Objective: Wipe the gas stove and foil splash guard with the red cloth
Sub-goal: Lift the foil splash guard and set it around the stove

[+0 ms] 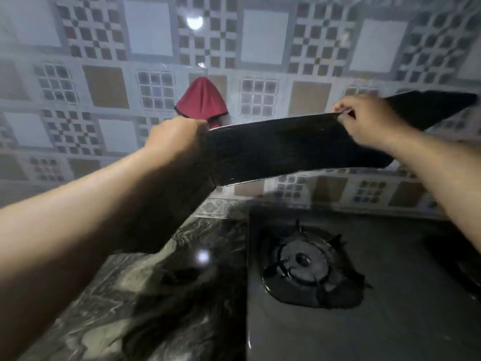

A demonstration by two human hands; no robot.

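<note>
The foil splash guard [286, 149] looks dark from this side and is lifted off the counter, bent into angled panels above the gas stove [377, 295]. My left hand [174, 139] grips its upper edge near the left fold. My right hand [367, 118] pinches the top edge farther right. The red cloth [201, 100] hangs on the tiled wall just behind my left hand, with its lower tip hidden by the guard. The stove's left burner [303, 261] sits below the guard.
A patterned tiled wall [260, 35] fills the background. A dark marbled countertop [125, 295] lies left of the stove. A second burner [466, 264] shows at the right edge. The image is motion-blurred.
</note>
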